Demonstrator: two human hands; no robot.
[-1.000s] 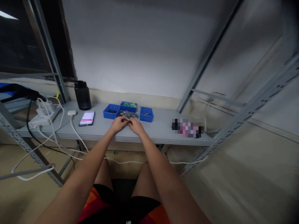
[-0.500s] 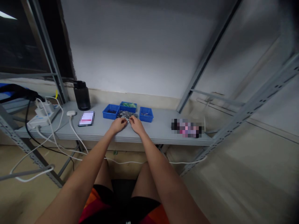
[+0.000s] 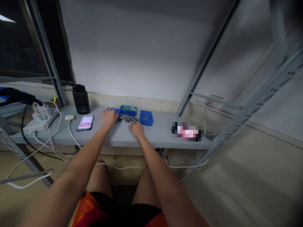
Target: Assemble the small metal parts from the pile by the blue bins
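My left hand (image 3: 110,117) lies over the left blue bin (image 3: 116,110), covering most of it, with its fingers apart. At the near edge of a pile of small metal parts (image 3: 127,118) is my right hand (image 3: 137,129), fingers spread and nothing visible in them. Behind the pile stands a blue bin with green packets (image 3: 128,109). To the right, another blue bin (image 3: 146,119) has a few thin metal pieces in it.
A dark bottle (image 3: 81,99), a phone (image 3: 85,122) and a white charger (image 3: 69,117) occupy the left of the grey shelf (image 3: 163,135). Further left is a power strip (image 3: 42,121) with cables. A blurred object (image 3: 187,131) lies at the right.
My hands have parted. The left moved left onto the left bin and its fingers opened; the right stayed near the pile and its fingers spread. The view shifted slightly.
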